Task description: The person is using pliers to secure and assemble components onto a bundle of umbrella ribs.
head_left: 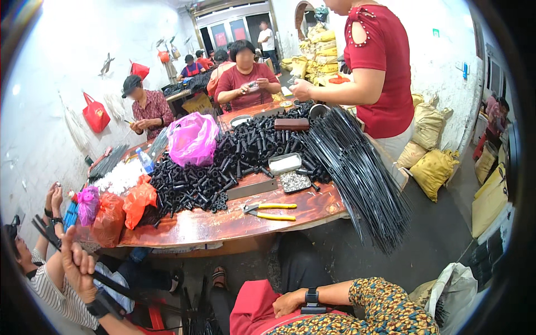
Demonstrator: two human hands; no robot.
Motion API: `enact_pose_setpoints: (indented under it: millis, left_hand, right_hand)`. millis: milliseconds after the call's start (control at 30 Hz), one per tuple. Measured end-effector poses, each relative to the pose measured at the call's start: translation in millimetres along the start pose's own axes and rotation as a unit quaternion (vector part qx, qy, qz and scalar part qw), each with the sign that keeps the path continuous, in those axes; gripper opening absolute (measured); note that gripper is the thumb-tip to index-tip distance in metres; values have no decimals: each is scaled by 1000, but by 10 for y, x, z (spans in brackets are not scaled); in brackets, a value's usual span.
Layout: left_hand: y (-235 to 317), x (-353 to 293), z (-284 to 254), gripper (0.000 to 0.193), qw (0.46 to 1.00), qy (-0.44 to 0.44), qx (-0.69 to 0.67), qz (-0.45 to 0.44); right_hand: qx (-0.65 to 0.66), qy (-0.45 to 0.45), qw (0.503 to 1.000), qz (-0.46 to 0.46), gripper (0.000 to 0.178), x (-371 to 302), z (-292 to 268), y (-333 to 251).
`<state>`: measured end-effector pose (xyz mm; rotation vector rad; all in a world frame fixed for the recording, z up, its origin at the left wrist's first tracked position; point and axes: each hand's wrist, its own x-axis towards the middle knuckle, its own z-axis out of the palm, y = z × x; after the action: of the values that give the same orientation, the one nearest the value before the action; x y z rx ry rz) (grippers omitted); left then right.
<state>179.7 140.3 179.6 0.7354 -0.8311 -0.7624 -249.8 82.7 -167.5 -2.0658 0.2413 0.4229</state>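
At the lower left, my left hand [80, 267] is raised and closed around a few long thin black rods [111, 283]. One of its fingers points up, and the rods stick out above and below the fist. My right hand [287, 303] rests on the red cloth [251, 298] over my lap, holding nothing that I can see, its fingers loosely laid down. Yellow-handled pliers [273, 211] lie at the table's near edge, apart from both hands. Behind them spreads a big heap of short black tubular parts [195, 181].
On the wooden table [184, 229] are a metal bar [252, 190], a tray of small silvery pieces [295, 182], long black rods [357, 178] overhanging the right edge, and orange bags [109, 215]. Co-workers sit and stand around it. Yellow sacks [435, 173] stand at right.
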Motion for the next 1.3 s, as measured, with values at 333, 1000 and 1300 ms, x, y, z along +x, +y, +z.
enact_pose_setpoints:
  millis: [333, 1000, 1300]
  left_hand:
    - [-660, -556, -315, 50, 971, -4, -227, 77]
    - [-2401, -1983, 801, 48, 869, -167, 241, -398]
    - [-1886, -1236, 1723, 52, 986, -150, 35, -63]
  right_hand:
    - [-8, 295, 940, -173, 39, 217, -387, -558]
    - [37, 398, 902, -163, 19, -486, -1185, -782]
    - [171, 136, 973, 77, 19, -349, -1167, -1106]
